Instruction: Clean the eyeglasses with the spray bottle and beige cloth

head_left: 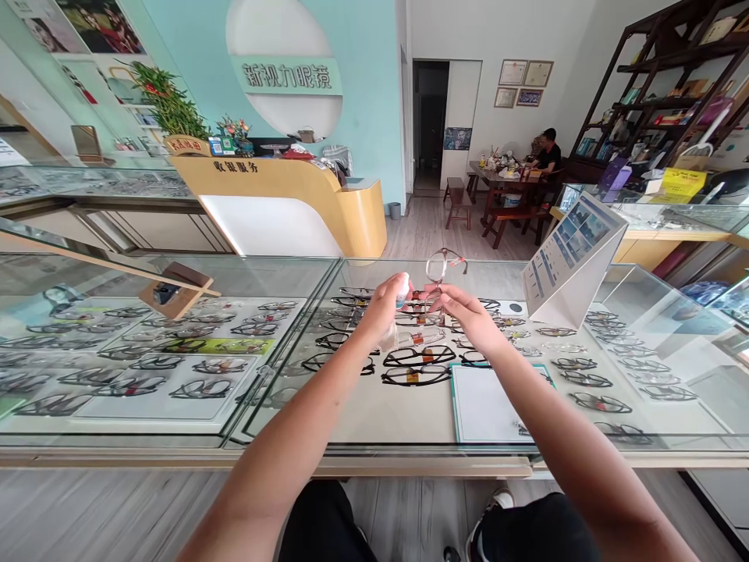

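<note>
My left hand (381, 306) is closed around a small white-topped bottle (402, 289) held above the glass display counter (380, 428). A pale patch that looks like a cloth (388, 339) hangs just below this hand. With its fingers pinched, my right hand (468, 314) holds a pair of clear-framed eyeglasses (436, 268) on end, one lens above the other. A temple arm with a reddish tip sticks out to the right. The bottle is close to the left of the eyeglasses. Under both hands, several dark-framed glasses (417, 376) lie in rows inside the case.
A white folded sign (576, 261) stands on the counter at right. A wooden stand (179, 290) sits on the left case. Inside, a teal-edged white board (488, 402) lies near the front. Beyond is a yellow-and-white reception desk (269, 195); a person (548, 156) sits at a far table.
</note>
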`<act>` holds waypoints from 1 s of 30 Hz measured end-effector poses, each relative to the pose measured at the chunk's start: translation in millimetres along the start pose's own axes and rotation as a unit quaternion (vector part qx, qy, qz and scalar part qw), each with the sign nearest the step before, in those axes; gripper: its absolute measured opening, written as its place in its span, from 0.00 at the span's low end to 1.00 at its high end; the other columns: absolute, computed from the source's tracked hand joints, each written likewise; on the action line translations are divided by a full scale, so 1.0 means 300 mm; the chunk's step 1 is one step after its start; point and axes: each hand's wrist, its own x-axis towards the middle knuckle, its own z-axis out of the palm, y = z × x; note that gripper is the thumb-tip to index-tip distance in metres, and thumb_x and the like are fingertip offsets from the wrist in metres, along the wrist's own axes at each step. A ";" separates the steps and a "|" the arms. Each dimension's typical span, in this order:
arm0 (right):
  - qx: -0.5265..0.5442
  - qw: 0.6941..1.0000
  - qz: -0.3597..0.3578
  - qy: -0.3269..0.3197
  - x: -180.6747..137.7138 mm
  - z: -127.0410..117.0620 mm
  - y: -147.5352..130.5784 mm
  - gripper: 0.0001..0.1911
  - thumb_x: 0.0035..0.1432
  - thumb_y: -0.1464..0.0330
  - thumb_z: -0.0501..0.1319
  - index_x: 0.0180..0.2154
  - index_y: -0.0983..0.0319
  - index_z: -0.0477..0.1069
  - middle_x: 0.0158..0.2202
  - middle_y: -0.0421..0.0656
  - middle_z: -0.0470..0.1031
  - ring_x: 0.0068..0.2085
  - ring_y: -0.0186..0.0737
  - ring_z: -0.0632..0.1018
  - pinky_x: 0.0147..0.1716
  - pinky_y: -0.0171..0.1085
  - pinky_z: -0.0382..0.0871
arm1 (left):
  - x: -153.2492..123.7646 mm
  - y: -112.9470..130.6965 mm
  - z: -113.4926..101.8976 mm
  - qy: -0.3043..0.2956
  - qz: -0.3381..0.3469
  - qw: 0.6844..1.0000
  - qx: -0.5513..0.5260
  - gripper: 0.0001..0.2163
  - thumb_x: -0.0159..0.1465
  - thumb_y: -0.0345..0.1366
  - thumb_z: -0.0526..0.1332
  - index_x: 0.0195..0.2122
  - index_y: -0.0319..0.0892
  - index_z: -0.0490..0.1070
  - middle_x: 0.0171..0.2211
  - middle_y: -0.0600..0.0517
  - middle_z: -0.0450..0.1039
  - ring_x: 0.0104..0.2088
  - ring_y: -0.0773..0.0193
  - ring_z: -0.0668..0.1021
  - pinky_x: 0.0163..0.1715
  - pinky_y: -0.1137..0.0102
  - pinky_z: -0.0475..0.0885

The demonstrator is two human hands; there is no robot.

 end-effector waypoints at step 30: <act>-0.012 0.997 -0.009 0.075 0.016 -0.061 0.037 0.27 0.74 0.42 0.62 0.60 0.53 0.81 0.61 0.49 0.87 0.50 0.51 0.87 0.48 0.49 0.81 | 0.184 -0.130 -0.491 0.354 -0.106 0.903 0.220 0.16 0.62 0.31 0.68 0.51 0.44 0.74 0.55 0.35 0.83 0.60 0.35 0.84 0.66 0.42 0.76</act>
